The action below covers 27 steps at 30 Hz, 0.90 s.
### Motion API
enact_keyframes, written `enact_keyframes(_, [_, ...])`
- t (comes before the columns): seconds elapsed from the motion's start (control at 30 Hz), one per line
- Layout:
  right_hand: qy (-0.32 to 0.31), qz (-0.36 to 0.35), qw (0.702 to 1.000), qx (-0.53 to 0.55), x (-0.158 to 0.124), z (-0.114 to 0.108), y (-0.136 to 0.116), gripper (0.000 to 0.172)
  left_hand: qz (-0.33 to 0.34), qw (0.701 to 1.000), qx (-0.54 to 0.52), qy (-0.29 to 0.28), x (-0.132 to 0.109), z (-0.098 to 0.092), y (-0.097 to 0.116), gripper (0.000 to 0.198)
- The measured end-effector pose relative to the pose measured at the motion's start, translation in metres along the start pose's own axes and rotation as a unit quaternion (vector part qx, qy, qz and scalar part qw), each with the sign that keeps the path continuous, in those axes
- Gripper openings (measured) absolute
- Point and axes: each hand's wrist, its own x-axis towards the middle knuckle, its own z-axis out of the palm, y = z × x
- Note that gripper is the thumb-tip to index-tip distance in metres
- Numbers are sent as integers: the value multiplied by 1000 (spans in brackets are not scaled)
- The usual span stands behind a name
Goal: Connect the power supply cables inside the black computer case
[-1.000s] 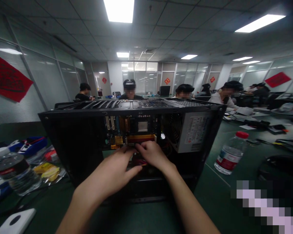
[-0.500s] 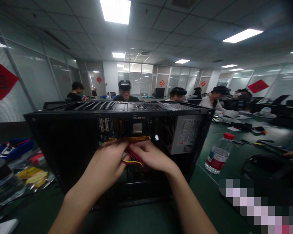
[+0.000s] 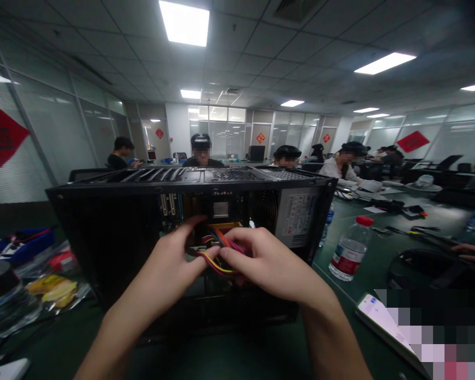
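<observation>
An open black computer case [image 3: 114, 232] stands on the green table [image 3: 348, 316], its motherboard [image 3: 221, 208] and power supply [image 3: 296, 214] showing inside. In front of the opening, my left hand [image 3: 170, 269] and my right hand [image 3: 269, 261] both pinch a bundle of coloured wires [image 3: 216, 248], yellow, red, orange and pink. The wires run back into the case. Both hands are closed on the bundle, thumbs and forefingers meeting near its middle.
A water bottle with a red cap [image 3: 348, 248] stands right of the case. A phone [image 3: 383, 322] lies at the near right. Another bottle [image 3: 3, 301] and plastic bags [image 3: 55, 287] sit at the left. Several people sit at tables behind.
My hands have drawn back out of the case toward me, pulling the coloured wire bundle into view. The head camera has tilted slightly.
</observation>
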Motion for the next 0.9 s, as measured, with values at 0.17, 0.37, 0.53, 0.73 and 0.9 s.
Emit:
enact_keyframes(0.17, [10,14,995,95,0,-4,0,14,-93,969,-218,-63,-1,-2,-1,77])
enact_keyframes(0.37, [-17,55,991,124,8,2,3,36,-93,960,-251,-80,-4,-8,-3,71])
enact_keyframes(0.53, [5,-1,992,124,15,6,7,30,-22,991,-121,-52,-8,-2,9,57])
enact_keyframes(0.73, [53,-3,983,176,15,4,7,27,-2,994,-104,-18,-7,2,11,52])
enact_keyframes(0.9, [62,-1,978,199,14,7,4,30,13,997,-68,31,-7,-2,10,44])
